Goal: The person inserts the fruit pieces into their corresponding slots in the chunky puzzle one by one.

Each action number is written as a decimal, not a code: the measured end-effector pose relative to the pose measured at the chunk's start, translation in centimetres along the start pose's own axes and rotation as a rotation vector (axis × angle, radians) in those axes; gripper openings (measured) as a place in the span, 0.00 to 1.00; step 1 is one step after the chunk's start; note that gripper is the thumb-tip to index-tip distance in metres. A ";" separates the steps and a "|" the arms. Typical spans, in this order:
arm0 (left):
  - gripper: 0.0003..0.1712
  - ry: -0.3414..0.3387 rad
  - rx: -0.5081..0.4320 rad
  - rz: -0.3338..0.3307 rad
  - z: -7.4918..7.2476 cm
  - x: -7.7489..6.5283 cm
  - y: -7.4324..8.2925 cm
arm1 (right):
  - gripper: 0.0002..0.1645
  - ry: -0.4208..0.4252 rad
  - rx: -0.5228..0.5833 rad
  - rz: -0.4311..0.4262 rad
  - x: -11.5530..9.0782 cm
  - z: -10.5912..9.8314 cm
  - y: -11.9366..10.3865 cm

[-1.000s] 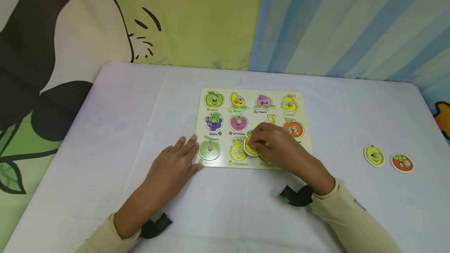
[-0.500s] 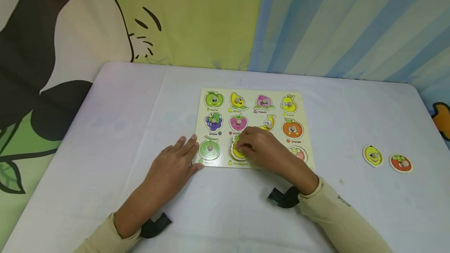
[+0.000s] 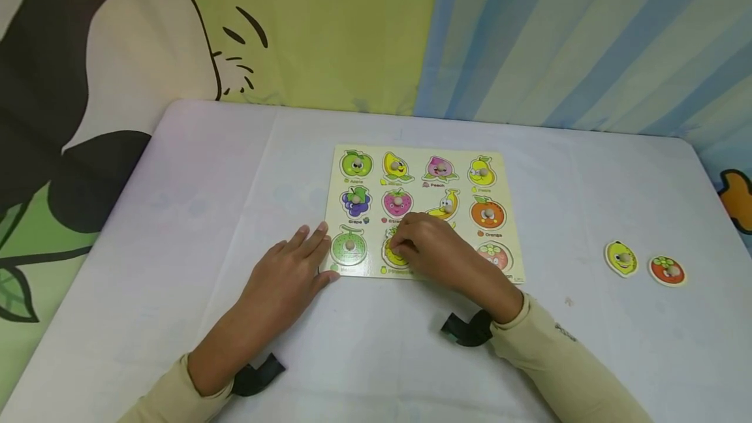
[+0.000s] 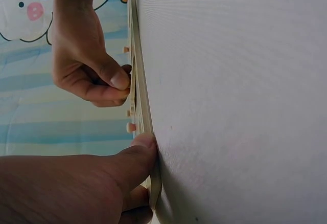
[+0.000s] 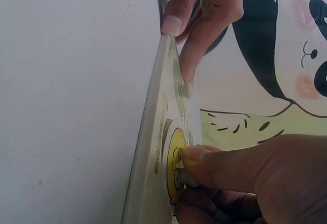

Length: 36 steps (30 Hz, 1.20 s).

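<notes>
A wooden fruit puzzle board [image 3: 418, 214] lies on the table with knobbed fruit pieces in its recesses. My right hand [image 3: 437, 250] pinches the knob of the pineapple piece [image 3: 393, 256], which lies over the pineapple spot in the bottom row. In the right wrist view that yellow piece [image 5: 176, 165] sits slightly tilted against the board, with thumb and fingers at its knob. My left hand [image 3: 288, 279] rests at the board's left edge, fingers spread and touching it beside the melon piece [image 3: 349, 246]. The lemon spot is hidden behind my right hand.
A lemon piece [image 3: 621, 258] and a red tomato-like piece [image 3: 667, 271] lie on the white tablecloth [image 3: 587, 344] to the right. The printed tomato-like recess [image 3: 495, 255] shows at the board's lower right. A patterned curtain [image 3: 352, 31] hangs behind the table.
My right hand has moved left with the pineapple piece, from beside the pineapple spot to over it. My left hand stays at the board's edge.
</notes>
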State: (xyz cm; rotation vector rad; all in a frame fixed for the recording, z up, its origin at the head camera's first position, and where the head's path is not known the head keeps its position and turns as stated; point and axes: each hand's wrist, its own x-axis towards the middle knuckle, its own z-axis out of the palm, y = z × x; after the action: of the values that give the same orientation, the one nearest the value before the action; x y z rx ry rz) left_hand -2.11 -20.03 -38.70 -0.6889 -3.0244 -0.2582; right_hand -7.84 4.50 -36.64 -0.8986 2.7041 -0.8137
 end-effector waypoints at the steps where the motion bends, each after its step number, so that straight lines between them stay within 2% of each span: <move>1: 0.36 0.001 0.000 0.000 0.0 0.0 0.0 | 0.04 -0.001 -0.005 0.005 0.0 0.0 0.0; 17: 0.35 0.008 -0.001 0.007 -0.1 0.2 -0.1 | 0.05 -0.017 -0.010 0.023 0.4 0.0 -0.2; 29: 0.35 0.016 -0.011 0.005 0.1 0.0 -0.1 | 0.05 -0.005 -0.015 -0.028 0.2 0.3 0.0; 36: 0.35 0.020 -0.010 0.006 0.1 0.0 -0.1 | 0.05 -0.013 -0.009 -0.030 0.1 0.3 0.2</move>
State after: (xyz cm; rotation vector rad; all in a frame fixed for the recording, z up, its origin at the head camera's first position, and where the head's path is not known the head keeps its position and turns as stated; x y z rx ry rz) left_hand -2.14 -20.06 -38.85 -0.6915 -3.0043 -0.2788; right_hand -7.93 4.39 -36.99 -0.9448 2.6914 -0.7988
